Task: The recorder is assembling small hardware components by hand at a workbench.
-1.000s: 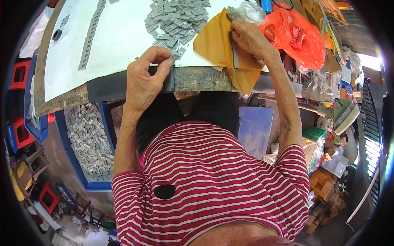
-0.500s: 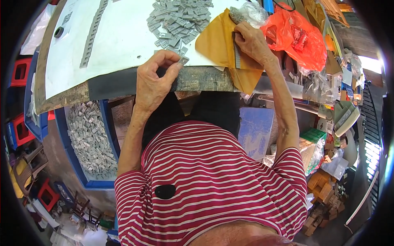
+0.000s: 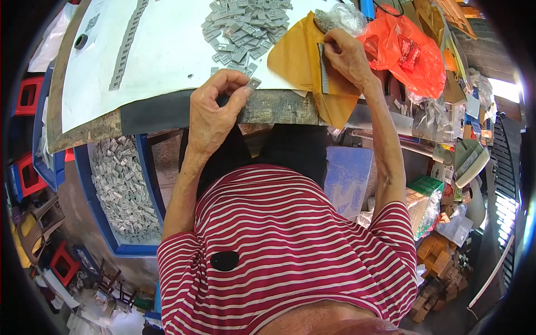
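Between fingertips, small grey piece [image 3: 253,83]

Red/white striped short-sleeve tee [image 3: 290,251] w/ black spot on chest, dark trousers [image 3: 296,151]

An orange plastic bag [image 3: 405,56] with a red packet inside lies crumpled at the upper right of the frame, on the desk's far right end. Just left of it, at the top edge, sits a clear plastic bag [image 3: 340,15] holding grey pieces. A mustard-yellow paper envelope [image 3: 304,67] lies flat beside it and hangs over the desk's front edge. At the right, below the desk, stands a green-topped box [image 3: 424,187], and lower down a heap of small brown cardboard boxes [image 3: 438,262]. No screens show.
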### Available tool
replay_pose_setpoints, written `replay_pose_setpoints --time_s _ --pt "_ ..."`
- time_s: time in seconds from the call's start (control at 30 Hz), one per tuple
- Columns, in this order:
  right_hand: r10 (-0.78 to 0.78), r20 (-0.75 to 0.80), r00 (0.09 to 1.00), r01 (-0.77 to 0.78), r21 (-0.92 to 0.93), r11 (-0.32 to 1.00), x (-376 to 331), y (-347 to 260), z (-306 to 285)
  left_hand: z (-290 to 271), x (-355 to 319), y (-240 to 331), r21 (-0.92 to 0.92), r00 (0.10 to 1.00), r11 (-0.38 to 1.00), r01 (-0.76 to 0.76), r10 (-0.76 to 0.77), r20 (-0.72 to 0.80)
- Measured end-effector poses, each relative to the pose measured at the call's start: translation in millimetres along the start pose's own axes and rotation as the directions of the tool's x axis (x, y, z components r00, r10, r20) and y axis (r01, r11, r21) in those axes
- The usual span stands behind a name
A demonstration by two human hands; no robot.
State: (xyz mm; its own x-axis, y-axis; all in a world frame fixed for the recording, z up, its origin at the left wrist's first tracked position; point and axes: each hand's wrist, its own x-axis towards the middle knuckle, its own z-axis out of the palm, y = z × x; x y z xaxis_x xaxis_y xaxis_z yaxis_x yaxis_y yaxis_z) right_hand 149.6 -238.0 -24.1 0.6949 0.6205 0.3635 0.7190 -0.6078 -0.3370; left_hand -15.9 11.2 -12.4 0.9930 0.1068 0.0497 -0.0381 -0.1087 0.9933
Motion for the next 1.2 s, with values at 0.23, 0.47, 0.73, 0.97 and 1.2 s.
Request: replay_pose_setpoints --time_s 0.23,0.47,0.73,0.97,1.2 --pt "0.446 0.289 0.847 -0.507 0.691 0.515 0.1 -46.8 -15.5 2.5 4.0 3.3 -0.265 0.998 0.963 0.049 -0.056 -0.020" --pt "0.285 0.571 0.770 -0.584 0.810 -0.048 -4.3 -98.1 -10.7 8.2 4.3 -0.5 -0.322 0.996 0.943 0.085 -0.088 0.006" --pt "0.281 0.582 0.763 -0.569 0.811 -0.135 -8.4 -120.8 4.0 8.6 1.0 -2.6 -0.288 0.998 0.956 0.058 -0.059 0.004" --pt "0.334 0.521 0.786 -0.538 0.842 -0.048 -7.8 -130.0 14.0 5.9 2.0 -4.0 -0.259 0.998 0.964 0.063 -0.066 -0.002" --pt "0.351 0.496 0.794 -0.540 0.841 0.034 -9.2 -129.1 16.6 9.4 0.4 -4.5 -0.207 0.998 0.977 0.051 -0.055 -0.012"
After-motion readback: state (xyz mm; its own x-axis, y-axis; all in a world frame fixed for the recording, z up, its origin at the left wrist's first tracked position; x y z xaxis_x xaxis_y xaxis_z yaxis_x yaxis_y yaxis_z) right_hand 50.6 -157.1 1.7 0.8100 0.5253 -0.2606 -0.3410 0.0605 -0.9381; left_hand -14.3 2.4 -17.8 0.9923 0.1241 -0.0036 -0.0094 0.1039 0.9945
